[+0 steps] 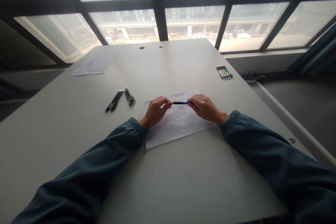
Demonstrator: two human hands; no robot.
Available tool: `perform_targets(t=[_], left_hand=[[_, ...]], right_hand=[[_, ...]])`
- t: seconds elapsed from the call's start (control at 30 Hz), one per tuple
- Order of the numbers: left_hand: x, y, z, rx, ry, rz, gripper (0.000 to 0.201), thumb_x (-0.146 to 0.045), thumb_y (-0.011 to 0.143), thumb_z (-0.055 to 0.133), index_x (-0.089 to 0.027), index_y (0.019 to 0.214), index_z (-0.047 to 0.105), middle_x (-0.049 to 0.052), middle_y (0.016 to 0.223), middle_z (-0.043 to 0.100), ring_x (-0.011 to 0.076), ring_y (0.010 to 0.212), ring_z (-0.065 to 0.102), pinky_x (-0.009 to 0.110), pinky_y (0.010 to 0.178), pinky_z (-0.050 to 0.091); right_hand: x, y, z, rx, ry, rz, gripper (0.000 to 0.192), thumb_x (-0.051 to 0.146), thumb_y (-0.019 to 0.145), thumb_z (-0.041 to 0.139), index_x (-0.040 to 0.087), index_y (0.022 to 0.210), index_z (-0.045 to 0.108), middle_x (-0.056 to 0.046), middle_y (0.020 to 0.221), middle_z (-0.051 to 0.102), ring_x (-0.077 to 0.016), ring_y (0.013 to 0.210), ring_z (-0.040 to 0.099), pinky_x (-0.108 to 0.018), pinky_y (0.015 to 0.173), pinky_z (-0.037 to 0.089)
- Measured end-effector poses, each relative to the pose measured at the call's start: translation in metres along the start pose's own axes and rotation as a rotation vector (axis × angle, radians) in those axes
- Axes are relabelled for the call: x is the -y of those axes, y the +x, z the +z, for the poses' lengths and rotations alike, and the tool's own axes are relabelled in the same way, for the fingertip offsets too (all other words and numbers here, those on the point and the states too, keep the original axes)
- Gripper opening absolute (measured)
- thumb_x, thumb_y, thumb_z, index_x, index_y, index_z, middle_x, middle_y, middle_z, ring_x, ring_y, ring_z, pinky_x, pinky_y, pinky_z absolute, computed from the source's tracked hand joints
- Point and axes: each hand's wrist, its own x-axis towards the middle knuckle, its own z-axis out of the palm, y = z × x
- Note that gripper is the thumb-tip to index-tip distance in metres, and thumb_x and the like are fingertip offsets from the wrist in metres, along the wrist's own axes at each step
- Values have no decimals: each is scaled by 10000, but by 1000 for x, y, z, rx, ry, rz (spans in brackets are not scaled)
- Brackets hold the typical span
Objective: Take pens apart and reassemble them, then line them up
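1. Pinching each end of the slim blue-barrelled pen (180, 103), your left hand (155, 110) and right hand (206, 107) hold it level just above the white sheet of paper with a faint pencil drawing (176, 121). If you pull hard, the pen could come apart suddenly and a piece could roll away.
2. Your wrists rest on that sheet; a jerk could crease or slide it, I judge.
3. At 10 o'clock from your left hand lie four loose black pens (120, 99); a sweeping sleeve could scatter them.
4. At 1 o'clock, well apart, the row of coloured pens (224, 71) sits near the edge of the grey table (168, 182) and could drop if nudged.
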Motion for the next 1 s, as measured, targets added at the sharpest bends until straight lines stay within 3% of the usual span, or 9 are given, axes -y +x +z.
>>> perform_targets(t=[0.33, 0.53, 0.63, 0.73, 0.83, 1.0], left_hand=[[3, 0, 3, -51, -8, 73, 169, -362, 919, 650, -200, 951, 689, 43, 850, 698, 152, 773, 632, 274, 678, 508], [3, 0, 3, -13, -62, 10, 416, -493, 890, 657, -202, 1179, 585, 74, 1009, 697, 174, 875, 645, 292, 732, 507], [3, -1, 1, 0, -22, -35, 357, -511, 982, 481, -186, 1017, 623, 51, 900, 676, 160, 814, 618, 282, 722, 483], [3, -1, -1, 38, 16, -27, 491, -510, 1021, 356, -174, 778, 617, 41, 746, 629, 158, 731, 581, 289, 714, 459], [3, 0, -2, 58, 34, -30, 542, -506, 1019, 369, -178, 643, 581, 24, 635, 581, 150, 653, 556, 279, 665, 434], [1, 0, 0, 22, 55, -16, 478, -470, 997, 464, -180, 644, 603, 23, 639, 601, 142, 630, 554, 270, 642, 434]], right_hand=[[-1, 0, 0, -8, -16, 7, 195, 286, 1026, 463, 179, 972, 617, -82, 882, 698, -202, 782, 596, -331, 780, 420], [0, 0, 0, -4, -10, 16, 203, 294, 1028, 460, 183, 969, 619, -78, 880, 701, -199, 786, 602, -329, 791, 420], [0, 0, 0, -2, -5, 19, 201, 293, 1026, 465, 181, 968, 621, -83, 884, 701, -199, 782, 603, -330, 791, 418], [-1, 0, 1, 4, 0, 14, 195, 293, 1023, 472, 181, 971, 622, -87, 891, 702, -202, 785, 606, -332, 789, 418], [-1, 0, 1, 11, 4, 5, 189, 293, 1022, 473, 183, 977, 621, -88, 896, 704, -205, 795, 610, -335, 788, 420], [-1, 0, 0, 19, 6, 1, 199, 297, 1023, 466, 182, 982, 623, -95, 897, 705, -213, 797, 612, -345, 782, 423]])
